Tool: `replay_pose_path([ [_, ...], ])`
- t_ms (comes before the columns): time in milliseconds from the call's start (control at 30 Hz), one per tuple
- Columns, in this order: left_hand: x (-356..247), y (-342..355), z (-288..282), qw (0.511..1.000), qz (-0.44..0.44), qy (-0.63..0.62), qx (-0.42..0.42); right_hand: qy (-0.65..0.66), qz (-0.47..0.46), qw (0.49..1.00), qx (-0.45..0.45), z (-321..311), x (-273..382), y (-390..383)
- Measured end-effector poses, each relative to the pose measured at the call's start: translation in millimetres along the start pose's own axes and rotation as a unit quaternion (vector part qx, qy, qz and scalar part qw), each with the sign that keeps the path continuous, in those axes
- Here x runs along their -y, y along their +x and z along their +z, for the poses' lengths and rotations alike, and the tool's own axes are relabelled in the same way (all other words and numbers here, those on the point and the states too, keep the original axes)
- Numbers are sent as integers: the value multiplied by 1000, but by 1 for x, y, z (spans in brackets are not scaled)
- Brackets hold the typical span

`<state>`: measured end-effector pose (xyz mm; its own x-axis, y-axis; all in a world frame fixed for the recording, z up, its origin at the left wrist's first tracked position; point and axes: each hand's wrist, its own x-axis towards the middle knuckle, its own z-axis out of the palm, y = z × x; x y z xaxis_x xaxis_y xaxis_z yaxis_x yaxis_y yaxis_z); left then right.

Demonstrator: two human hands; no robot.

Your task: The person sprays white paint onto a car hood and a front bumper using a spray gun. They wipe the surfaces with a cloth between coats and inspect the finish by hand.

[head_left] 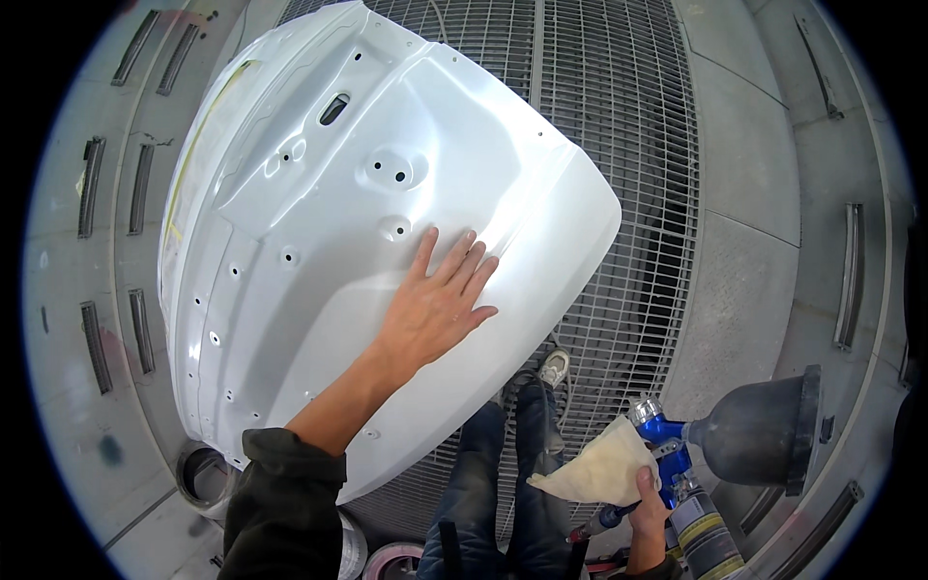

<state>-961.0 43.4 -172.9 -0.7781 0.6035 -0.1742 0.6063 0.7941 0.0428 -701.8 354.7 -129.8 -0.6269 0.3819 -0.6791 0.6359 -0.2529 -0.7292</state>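
My left hand (435, 300) rests palm down, fingers spread, on a glossy white vehicle body panel (522, 203) with holes and pressed ridges. At the lower right my right hand (648, 507) grips a cream cloth (594, 464), its thumb pressed on the fabric. Directly behind the cloth is a blue spray gun (657, 430) with a dark grey cup (749, 430) and a cylinder banded in yellow below it. The cloth hides some of my fingers, so I cannot tell whether they also grip the gun.
Metal floor grating (638, 232) surrounds the panel, bordered by pale walls (77, 251) with slotted fittings. My legs and shoes (554, 365) show below the panel. Round containers (198, 478) sit at the lower left and bottom.
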Motion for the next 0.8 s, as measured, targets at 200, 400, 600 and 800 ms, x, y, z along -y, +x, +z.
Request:
replay_pose_path([
  [200,2,-6,1,1000,8,-7,-8,-24,-13,1000,12,-5,-5,2],
  [400,7,7,-3,999,21,9,-27,11,-10,1000,-12,5,7,1],
  [600,10,46,-5,997,11,17,-69,19,13,1000,-1,-10,-10,4],
  [800,14,63,9,997,18,26,-64,-25,-16,1000,-3,-9,-5,1],
])
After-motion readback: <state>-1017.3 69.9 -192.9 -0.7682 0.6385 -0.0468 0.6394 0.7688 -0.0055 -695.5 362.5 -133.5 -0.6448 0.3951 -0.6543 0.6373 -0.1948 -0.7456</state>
